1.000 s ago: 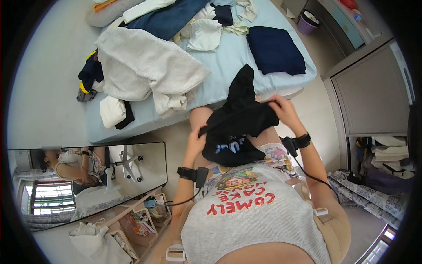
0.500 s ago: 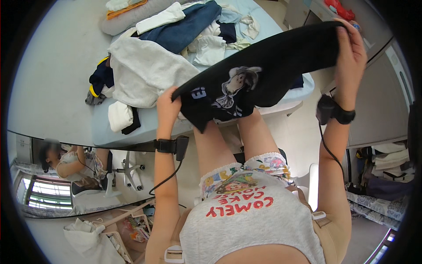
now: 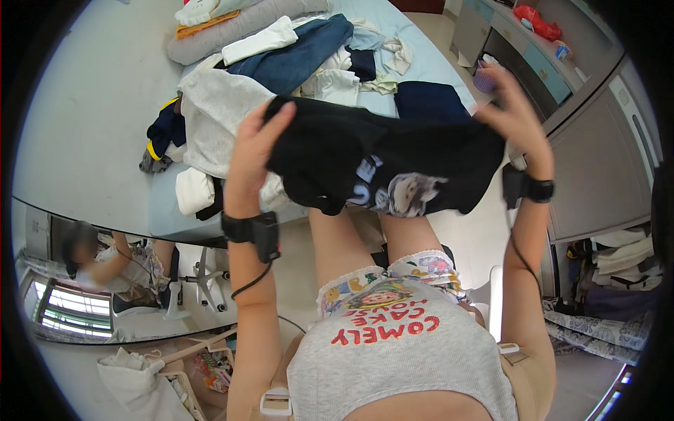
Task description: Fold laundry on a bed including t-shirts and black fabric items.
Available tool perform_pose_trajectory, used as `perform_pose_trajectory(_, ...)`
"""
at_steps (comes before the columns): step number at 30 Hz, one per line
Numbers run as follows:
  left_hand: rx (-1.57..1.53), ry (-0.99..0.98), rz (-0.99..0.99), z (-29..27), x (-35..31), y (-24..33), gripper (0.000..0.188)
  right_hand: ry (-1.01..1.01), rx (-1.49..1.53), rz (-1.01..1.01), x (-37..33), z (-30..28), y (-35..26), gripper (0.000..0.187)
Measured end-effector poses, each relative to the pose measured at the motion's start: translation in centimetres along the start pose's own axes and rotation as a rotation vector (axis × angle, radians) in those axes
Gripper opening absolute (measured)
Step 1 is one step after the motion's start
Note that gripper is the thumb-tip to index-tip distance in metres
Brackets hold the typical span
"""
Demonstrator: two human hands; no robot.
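Note:
A black T-shirt (image 3: 323, 147), with pale lettering and an animal picture printed on it, hangs doubled over above my thighs. My left hand (image 3: 249, 158) grips its left edge, the thumb at the front and the other fingers hidden behind. At the shirt's right end my right hand (image 3: 516, 123) is slightly blurred, with fingers apart and the thumb close to the cloth edge. A folded dark navy cloth (image 3: 430, 100) lies on the bed just behind the shirt.
On the light blue bed (image 3: 421, 52) lie a light grey garment (image 3: 217, 112), dark blue jeans (image 3: 295, 56), a folded white cloth (image 3: 194, 191) and a grey bolster (image 3: 246, 29). A mirror (image 3: 126, 266) stands at left, a grey cabinet (image 3: 597, 168) at right.
The black T-shirt, stretched out between both hands before, has come down and is now doubled over. My right hand has moved lower and inward, and its fingers have spread.

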State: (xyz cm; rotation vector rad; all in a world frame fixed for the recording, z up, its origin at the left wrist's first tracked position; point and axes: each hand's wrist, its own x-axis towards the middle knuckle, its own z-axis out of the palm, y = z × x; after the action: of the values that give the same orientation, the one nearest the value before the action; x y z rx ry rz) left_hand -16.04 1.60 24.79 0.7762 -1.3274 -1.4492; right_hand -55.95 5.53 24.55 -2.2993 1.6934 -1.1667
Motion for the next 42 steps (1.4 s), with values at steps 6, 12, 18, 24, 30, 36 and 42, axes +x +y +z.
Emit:
perform_pose_trajectory(6, -0.173, -0.327, -0.024, 7.9, 0.3, -1.7, 0.041, -0.374, 0.525, -0.31, 1.4, 10.6, -8.4, 0.055)
perform_pose_trajectory(12, 0.252, -0.262, 0.248, 5.5, -1.1, -10.9, 0.062, -0.004, 0.846, -0.011, 4.3, 8.2, -10.5, 0.029)
perform_pose_trajectory(18, 0.179, -0.06, -0.036, 5.0, -0.2, -16.4, 0.034, 0.275, 1.569, 0.123, 7.7, 6.2, -11.6, 0.029)
perform_pose_trajectory(24, -0.229, 0.454, 0.03, -3.5, 0.2, -9.8, 0.035, 0.551, 1.55, 0.181, 6.2, 0.2, -5.8, 0.024)
perform_pose_trajectory(30, -0.04, 0.452, 0.201, -6.3, -0.2, 1.7, 0.029, 0.381, 1.33, 0.297, 5.2, -3.9, -1.3, 0.042)
perform_pose_trajectory(36, -0.11, -0.012, 0.174, -4.7, -0.2, 6.4, 0.032, -0.17, 0.065, 0.213, 2.3, 0.8, 6.8, 0.063)
perform_pose_trajectory(42, -0.039, -0.349, -0.041, 0.5, -0.3, 7.5, 0.023, -0.485, 0.726, -0.266, 4.2, 11.8, -6.6, 0.082)
